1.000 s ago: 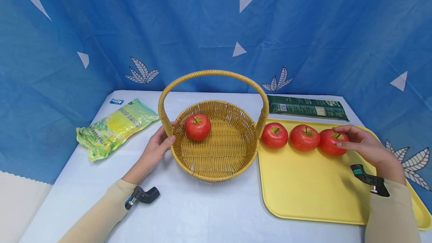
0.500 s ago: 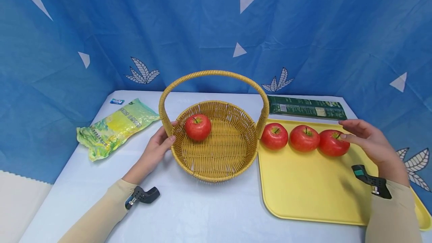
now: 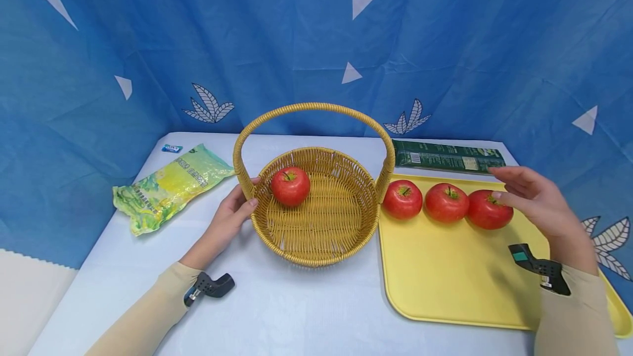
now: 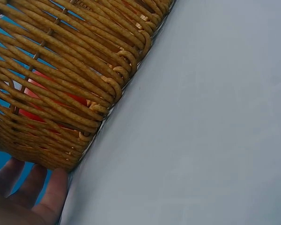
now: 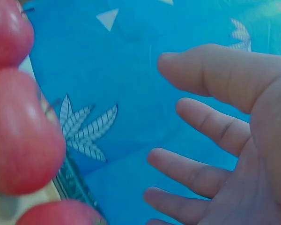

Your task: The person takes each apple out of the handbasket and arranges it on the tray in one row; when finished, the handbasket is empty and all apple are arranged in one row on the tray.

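The right hand [image 5: 248, 178] was at the right, thumb uppermost and fingers spread below, all pointing left across a gap towards the fruit. At the left edge the middle apple [image 5: 23, 136] overlapped the upper apple [image 5: 7, 35]; the lower apple [image 5: 61, 215] was cut off by the bottom border. A dark green strip [image 5: 79, 180] ran beside them. Blue cloth [image 5: 131, 75] filled the background, printed with white triangles [image 5: 108, 19] and striped leaves [image 5: 86, 129].

- Head: from above, farthest back, facing forward and down over the table [image 3: 306, 312].
- Left wrist: very close to the basket [image 4: 68, 63] at 10 o'clock; head shares it.
- Right wrist: faces the curtain [image 5: 129, 136]; near apples [image 5: 23, 133] at 9 o'clock, shared with head.
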The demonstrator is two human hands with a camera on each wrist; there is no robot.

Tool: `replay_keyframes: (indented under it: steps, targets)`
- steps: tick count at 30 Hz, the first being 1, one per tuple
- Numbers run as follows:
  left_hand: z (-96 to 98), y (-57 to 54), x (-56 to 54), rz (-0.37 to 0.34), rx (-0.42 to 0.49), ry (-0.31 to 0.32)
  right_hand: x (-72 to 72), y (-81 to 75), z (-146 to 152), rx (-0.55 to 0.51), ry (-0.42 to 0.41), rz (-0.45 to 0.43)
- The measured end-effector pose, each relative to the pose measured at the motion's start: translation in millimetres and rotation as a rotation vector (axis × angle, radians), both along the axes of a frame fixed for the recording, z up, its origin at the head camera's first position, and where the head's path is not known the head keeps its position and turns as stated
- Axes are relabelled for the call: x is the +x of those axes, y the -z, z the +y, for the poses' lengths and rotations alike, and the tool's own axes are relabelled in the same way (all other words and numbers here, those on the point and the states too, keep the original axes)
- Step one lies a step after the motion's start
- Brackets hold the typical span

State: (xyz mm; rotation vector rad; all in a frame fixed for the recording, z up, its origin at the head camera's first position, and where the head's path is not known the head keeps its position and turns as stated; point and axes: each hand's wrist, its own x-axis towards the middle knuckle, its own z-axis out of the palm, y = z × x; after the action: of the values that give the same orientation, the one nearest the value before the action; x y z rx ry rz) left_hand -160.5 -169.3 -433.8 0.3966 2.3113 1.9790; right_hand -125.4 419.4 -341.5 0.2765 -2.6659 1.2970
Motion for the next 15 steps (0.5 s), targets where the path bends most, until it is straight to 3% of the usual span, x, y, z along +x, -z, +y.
replay_keyframes:
  steps: [11,15]
  targets:
    - [-0.4,0.1,0.1,0.005,-0.013,0.006,10.5,-21.9,-53,0.011,-0.153,0.066]
    - [-0.9,-0.6,0.4,0.001,-0.017,-0.001,10.3,-34.9,-81,0.078,-0.237,0.059]
